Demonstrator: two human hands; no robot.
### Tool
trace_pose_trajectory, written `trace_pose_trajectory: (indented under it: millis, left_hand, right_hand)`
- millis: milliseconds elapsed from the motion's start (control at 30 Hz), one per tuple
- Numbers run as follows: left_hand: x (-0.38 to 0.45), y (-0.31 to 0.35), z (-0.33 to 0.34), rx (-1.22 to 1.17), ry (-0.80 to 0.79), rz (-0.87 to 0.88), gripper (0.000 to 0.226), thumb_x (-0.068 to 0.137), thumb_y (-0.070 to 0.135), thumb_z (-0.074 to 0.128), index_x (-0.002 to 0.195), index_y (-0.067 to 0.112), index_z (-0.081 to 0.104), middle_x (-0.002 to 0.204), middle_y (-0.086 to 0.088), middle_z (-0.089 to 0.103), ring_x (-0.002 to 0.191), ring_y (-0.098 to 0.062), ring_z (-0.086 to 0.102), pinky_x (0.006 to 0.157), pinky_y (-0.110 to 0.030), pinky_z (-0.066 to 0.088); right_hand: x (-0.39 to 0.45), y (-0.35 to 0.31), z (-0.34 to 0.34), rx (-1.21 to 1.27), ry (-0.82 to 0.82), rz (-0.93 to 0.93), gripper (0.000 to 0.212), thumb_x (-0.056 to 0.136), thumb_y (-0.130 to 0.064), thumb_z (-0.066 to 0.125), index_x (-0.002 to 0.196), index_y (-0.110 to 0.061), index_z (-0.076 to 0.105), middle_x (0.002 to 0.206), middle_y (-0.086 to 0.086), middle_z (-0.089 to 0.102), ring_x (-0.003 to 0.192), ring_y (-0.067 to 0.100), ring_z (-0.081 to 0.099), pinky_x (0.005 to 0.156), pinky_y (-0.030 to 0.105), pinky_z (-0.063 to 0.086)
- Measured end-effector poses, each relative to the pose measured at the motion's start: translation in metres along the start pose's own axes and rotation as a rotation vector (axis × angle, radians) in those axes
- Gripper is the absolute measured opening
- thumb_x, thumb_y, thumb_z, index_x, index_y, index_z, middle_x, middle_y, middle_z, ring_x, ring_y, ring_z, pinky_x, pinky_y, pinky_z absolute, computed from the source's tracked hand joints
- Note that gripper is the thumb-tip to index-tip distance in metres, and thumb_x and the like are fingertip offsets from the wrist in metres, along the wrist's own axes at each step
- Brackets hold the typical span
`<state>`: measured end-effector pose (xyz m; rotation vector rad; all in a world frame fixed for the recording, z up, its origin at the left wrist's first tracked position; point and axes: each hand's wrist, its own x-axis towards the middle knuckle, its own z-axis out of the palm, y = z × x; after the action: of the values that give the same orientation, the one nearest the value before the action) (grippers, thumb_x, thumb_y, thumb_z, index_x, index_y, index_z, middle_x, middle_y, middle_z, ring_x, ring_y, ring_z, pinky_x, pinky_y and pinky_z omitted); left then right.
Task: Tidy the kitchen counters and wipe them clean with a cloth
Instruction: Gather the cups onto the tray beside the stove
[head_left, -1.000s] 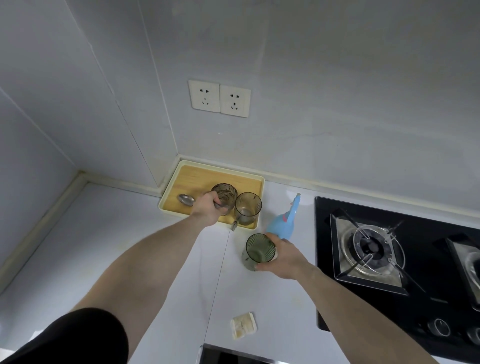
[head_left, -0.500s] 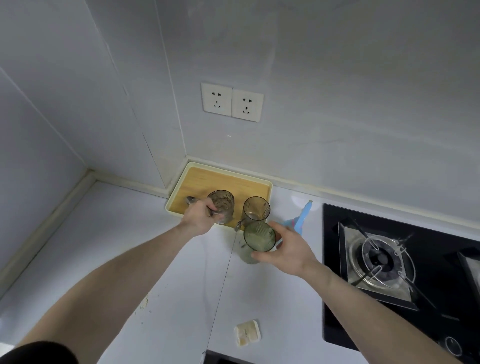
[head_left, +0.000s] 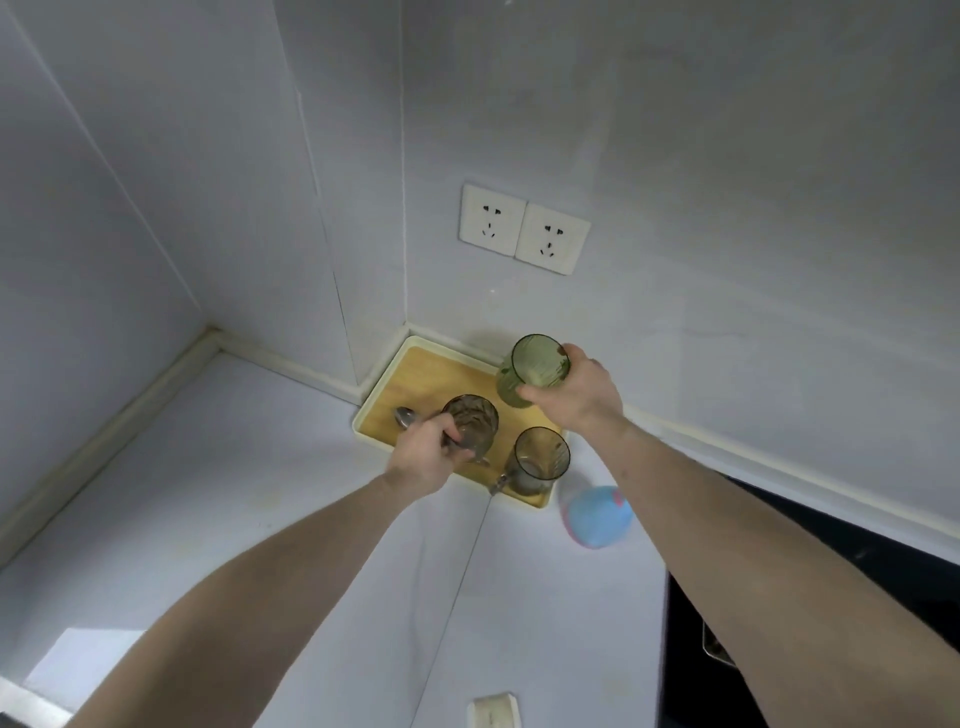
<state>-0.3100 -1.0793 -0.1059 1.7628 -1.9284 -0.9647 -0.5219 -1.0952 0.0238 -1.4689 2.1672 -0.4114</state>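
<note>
A yellow tray (head_left: 415, 366) with a cream rim sits in the counter corner. My right hand (head_left: 576, 397) grips a green glass (head_left: 530, 369) and holds it over the tray's back right part. My left hand (head_left: 428, 454) grips the handle of a brown glass mug (head_left: 472, 423) standing on the tray. A second brown mug (head_left: 540, 460) stands at the tray's front right. A metal spoon (head_left: 404, 417) lies on the tray just left of my left hand.
A blue spray bottle (head_left: 597, 522) stands on the white counter right of the tray. The black hob (head_left: 691, 649) fills the lower right. A small cream sponge (head_left: 493, 712) lies at the bottom edge. Two wall sockets (head_left: 524, 234) are above the tray.
My right hand has lifted the green glass off the counter and carried it back over the tray. My left hand has stayed on the brown mug. The camera has tilted upward.
</note>
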Motion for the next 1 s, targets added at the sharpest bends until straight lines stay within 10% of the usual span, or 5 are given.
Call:
trace_pose_trajectory:
  millis: [233, 633, 1000]
  left_hand:
    - [-0.001, -0.009, 0.004, 0.027, -0.049, 0.072, 0.027, 0.081, 0.050, 0.079, 0.083, 0.032, 0.059, 0.097, 0.011, 0.064, 0.086, -0.015, 0.061, 0.065, -0.026, 0.046]
    - [0.003, -0.007, 0.013, 0.048, -0.119, 0.119, 0.028, 0.080, 0.046, 0.080, 0.092, 0.028, 0.061, 0.110, 0.011, 0.058, 0.097, -0.017, 0.060, 0.086, -0.038, 0.057]
    - [0.004, -0.001, -0.010, 0.089, -0.167, 0.119, 0.039, 0.074, 0.055, 0.082, 0.094, 0.038, 0.054, 0.106, 0.013, 0.065, 0.096, -0.013, 0.063, 0.080, -0.034, 0.056]
  right_hand:
    - [0.038, 0.002, 0.031, -0.224, -0.149, 0.126, 0.088, 0.066, -0.059, 0.079, 0.139, -0.023, 0.045, 0.126, 0.004, 0.061, 0.117, 0.029, 0.059, 0.094, 0.037, 0.052]
    - [0.041, 0.009, 0.050, -0.308, -0.211, 0.231, 0.080, 0.067, -0.056, 0.078, 0.131, -0.020, 0.046, 0.122, 0.004, 0.060, 0.118, 0.030, 0.056, 0.096, 0.039, 0.041]
    - [-0.013, 0.047, -0.027, -0.667, -0.123, -0.163, 0.065, 0.083, -0.048, 0.063, 0.143, -0.029, 0.046, 0.132, 0.000, 0.058, 0.124, 0.028, 0.049, 0.102, 0.042, 0.035]
